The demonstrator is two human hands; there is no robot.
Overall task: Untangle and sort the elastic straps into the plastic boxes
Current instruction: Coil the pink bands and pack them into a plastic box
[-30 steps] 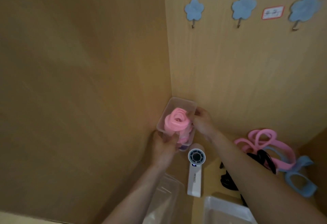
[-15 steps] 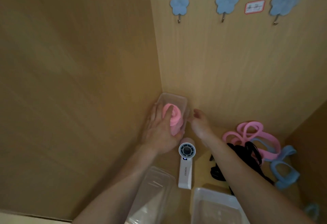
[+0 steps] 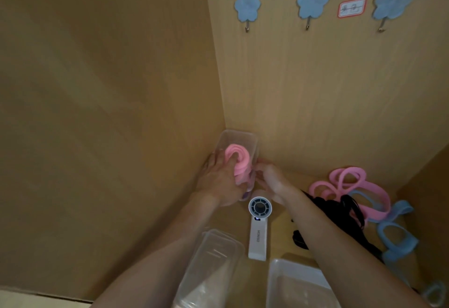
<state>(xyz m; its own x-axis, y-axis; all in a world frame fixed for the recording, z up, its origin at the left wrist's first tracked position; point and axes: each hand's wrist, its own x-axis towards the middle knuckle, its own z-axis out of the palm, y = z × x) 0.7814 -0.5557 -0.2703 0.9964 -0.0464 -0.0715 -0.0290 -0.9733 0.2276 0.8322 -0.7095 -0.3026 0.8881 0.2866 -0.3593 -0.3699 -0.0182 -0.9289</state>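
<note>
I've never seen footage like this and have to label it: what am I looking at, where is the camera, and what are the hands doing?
No machine here: a person works with bare hands, and the single picture comes from a camera worn on their head, looking down. The left hand presses flat on coiled pink straps inside a clear box in the corner. The right hand is beside that box; whether it grips it is unclear. On the wooden surface lie a white handheld fan, a tangle of pink, black and blue straps, and a second clear box and third clear box nearer the person, both seemingly empty.
</note>
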